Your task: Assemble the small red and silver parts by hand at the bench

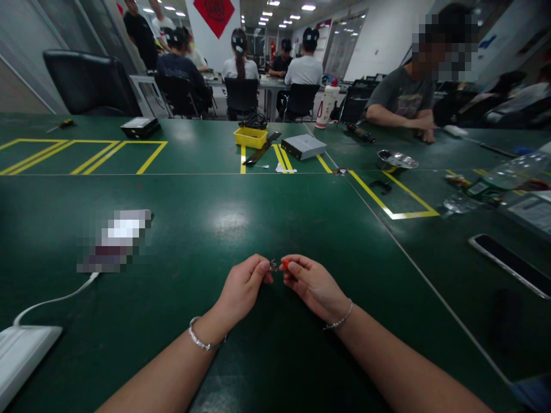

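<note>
Both my hands meet over the near middle of the green table (206, 229). My left hand (243, 287) is closed in a pinch on a tiny dark metal part (274, 265). My right hand (312, 284) is closed too, its fingertips pinching a small red-orange piece (285, 263) that touches the metal part. Each wrist carries a thin silver bracelet. What the two small pieces are is too small to tell.
A white device (21, 355) with a white cable (55, 299) lies at the near left. A phone (510, 264) rests at the right. Farther off stand a yellow bin (250, 137), a grey box (303, 146), a metal bowl (396, 160) and a bottle (326, 104). A person sits at the far right; others sit behind.
</note>
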